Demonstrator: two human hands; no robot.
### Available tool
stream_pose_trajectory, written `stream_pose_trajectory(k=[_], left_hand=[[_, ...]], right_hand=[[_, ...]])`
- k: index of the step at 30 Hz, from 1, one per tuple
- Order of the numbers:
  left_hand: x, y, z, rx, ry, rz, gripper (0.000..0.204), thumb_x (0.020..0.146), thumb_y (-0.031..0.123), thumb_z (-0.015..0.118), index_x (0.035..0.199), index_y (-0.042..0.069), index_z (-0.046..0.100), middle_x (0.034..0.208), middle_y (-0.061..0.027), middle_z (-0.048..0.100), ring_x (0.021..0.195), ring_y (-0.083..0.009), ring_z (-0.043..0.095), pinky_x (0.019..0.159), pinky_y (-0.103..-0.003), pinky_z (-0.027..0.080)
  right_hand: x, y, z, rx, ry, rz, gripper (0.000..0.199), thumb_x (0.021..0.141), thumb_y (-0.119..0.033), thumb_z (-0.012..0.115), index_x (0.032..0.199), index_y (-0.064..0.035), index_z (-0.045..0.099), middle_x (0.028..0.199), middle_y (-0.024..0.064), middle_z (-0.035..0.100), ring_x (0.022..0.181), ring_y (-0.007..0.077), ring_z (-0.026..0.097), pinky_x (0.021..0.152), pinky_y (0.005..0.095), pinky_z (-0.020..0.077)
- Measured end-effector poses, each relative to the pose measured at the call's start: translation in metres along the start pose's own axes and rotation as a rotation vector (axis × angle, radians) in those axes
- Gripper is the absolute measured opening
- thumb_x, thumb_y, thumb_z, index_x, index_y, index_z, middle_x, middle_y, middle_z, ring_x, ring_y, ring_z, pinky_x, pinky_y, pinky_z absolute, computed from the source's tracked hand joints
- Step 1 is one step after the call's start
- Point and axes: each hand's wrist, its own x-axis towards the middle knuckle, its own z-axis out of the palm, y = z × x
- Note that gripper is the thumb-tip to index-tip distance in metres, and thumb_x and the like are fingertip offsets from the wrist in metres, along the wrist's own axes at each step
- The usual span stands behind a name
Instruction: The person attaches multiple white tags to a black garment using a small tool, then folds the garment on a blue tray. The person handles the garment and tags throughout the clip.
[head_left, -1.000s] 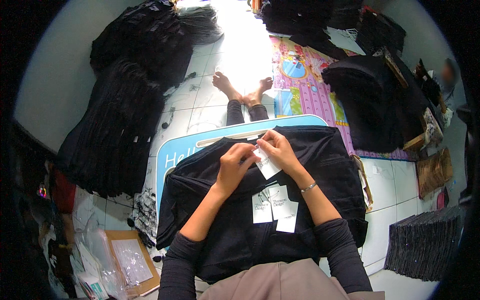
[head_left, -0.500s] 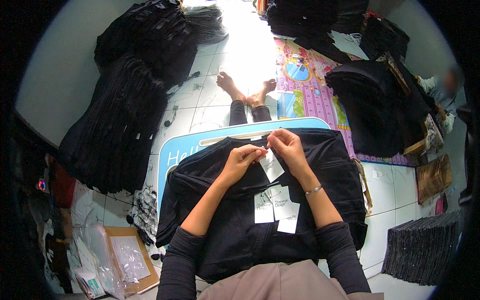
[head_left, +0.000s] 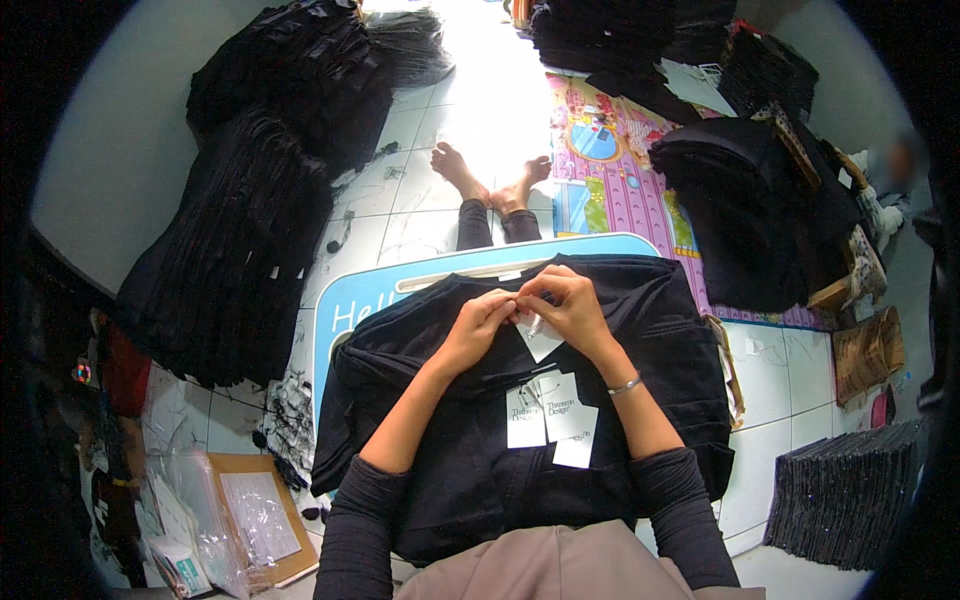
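A stack of folded black garments [head_left: 450, 480] lies across a small table with a light blue top. Over the far part of the cloth my two hands meet, fingertips pinched together. A white hang tag [head_left: 540, 343] dangles below them, its upper part covered by my right hand [head_left: 570, 308], which is closed at it. My left hand [head_left: 478, 326] is closed too, thumb against fingers; what it pinches is hidden. Nearer to me, several white hang tags [head_left: 526, 427] lie overlapping on the black cloth, with thin dark strings at their tops.
The table's blue rim [head_left: 335, 290] shows at far left. Tall stacks of black garments [head_left: 230, 230] stand left, others [head_left: 740, 215] right. Packaging in clear plastic [head_left: 260, 515] sits lower left, a dark folded pile [head_left: 845, 495] lower right. Another person [head_left: 885, 190] is at far right.
My right hand has moved left and slightly down until its fingertips meet those of my left hand. It now covers more of the hang tag's top.
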Motion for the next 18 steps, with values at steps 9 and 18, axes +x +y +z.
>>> stream_pose_trajectory(k=[9, 18], left_hand=[[-0.0004, -0.0017, -0.0017, 0.123, -0.012, 0.016, 0.021, 0.097, 0.010, 0.052, 0.099, -0.007, 0.065, 0.089, -0.0063, 0.064, 0.081, -0.0110, 0.059, 0.076, -0.025, 0.048], [-0.0017, 0.0005, -0.0030, -0.074, 0.114, -0.140, 0.025, 0.097, 0.018, 0.057, 0.099, -0.005, 0.066, 0.085, -0.0079, 0.070, 0.078, -0.0110, 0.065, 0.072, -0.024, 0.052]], right_hand=[[0.0000, 0.0041, 0.0005, -0.153, -0.016, -0.114, 0.009, 0.077, -0.008, 0.072, 0.084, -0.0029, 0.070, 0.079, 0.0076, 0.063, 0.080, 0.0230, 0.059, 0.071, 0.0326, 0.0495], [-0.0011, 0.0040, 0.0073, -0.127, -0.042, -0.068, 0.010, 0.079, -0.008, 0.071, 0.086, -0.0020, 0.069, 0.079, 0.0091, 0.063, 0.073, 0.0222, 0.062, 0.068, 0.0322, 0.0502]])
